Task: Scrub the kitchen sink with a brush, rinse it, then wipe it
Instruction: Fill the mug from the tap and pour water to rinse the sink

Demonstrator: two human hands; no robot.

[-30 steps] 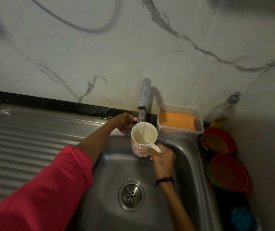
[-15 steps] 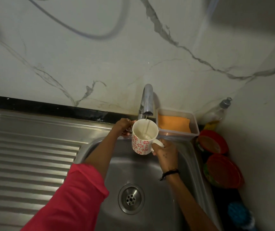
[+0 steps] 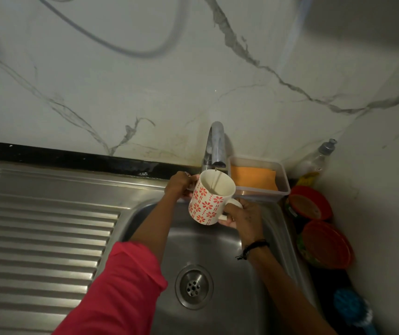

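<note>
**Filling a mug at the tap: the rinse looks to be in hand, the wipe still to come**

The right hand (image 3: 241,217) has its fingers curled round the handle of a white mug (image 3: 209,198) with red flowers, holding it tilted under the spout of the tap (image 3: 215,143) at the back edge of the sink (image 3: 217,250). A thin stream of water runs from the spout into the mug. The left hand (image 3: 180,186) reaches to the base of the tap behind the mug; its fingers look curled there, probably on the tap's control, but the mug hides what they grasp, so I cannot tell.

The sink bowl lies directly below the mug, its drain (image 3: 193,286) open and uncovered, with the ribbed draining board (image 3: 44,233) to its left. I see no foam or dirt in the bowl, though the light is dim.

The brush (image 3: 353,310), blue-headed, lies set aside on the dark worktop at the sink's right edge, near the front corner, with no hand on it. That suggests the scrubbing is finished and water is being collected to pour over the bowl. An orange cloth (image 3: 254,178) sits in a clear tub (image 3: 283,180) just right of the tap, untouched, so the wiping seems not yet started.
</note>
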